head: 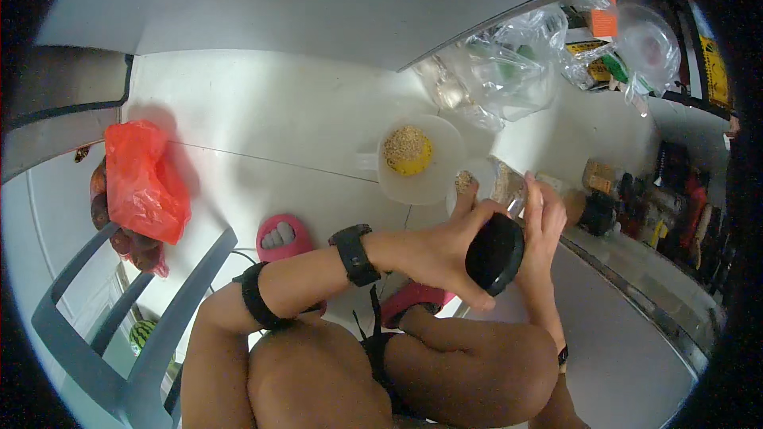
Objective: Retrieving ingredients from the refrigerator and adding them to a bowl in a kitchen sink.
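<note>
My left hand [441, 250] grips a clear container [508, 186] by its black oval end [493, 255], with the thumb and fingers spread around it. The container is tilted, and tan grain shows through its far clear part. My right hand [541, 226] holds the same container from the other side, fingers along its wall. A finger of my left hand reaches over a small white dish [484, 173] with some grain [464, 180] in it. Beside it stands a translucent white jug [444, 143] with a side handle, holding a yellow piece [417, 161] topped with grain.
Clear plastic bags [518, 65] lie at the far right by a cluttered shelf [685, 95]. At left, a red plastic bag [146, 179] rests on brown tubers [140, 256] near a grey-blue chair or stool frame [173, 322]. A pink slipper [285, 238] is on the floor.
</note>
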### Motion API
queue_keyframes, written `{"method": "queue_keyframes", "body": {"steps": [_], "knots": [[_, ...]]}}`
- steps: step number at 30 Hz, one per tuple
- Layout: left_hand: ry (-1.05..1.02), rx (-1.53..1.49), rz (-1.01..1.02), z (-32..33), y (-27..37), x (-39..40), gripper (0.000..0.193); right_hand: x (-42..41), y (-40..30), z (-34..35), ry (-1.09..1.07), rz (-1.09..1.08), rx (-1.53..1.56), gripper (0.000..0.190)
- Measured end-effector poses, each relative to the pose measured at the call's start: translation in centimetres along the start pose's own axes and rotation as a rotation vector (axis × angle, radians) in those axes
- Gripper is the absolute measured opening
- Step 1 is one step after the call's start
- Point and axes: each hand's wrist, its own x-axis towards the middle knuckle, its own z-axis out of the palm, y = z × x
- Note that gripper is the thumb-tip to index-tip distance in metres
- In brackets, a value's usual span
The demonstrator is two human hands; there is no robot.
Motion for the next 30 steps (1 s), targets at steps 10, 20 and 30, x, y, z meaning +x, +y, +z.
{"method": "queue_keyframes", "body": {"steps": [10,20,30], "knots": [[0.011,0.221,0.184,-0.8,2.2,-1.0,0.106,-3.4,3.4,5.4,-0.047,0.35,0.683,0.105],[0.239,0.88,-0.337,-1.3,5.4,2.6,0.098,-5.3,2.3,5.8,0.059,0.294,0.864,0.114],[0.002,1.098,-0.374,0.1,4.8,4.2,0.093,-4.6,3.6,4.3,0.069,0.082,0.819,0.091]]}}
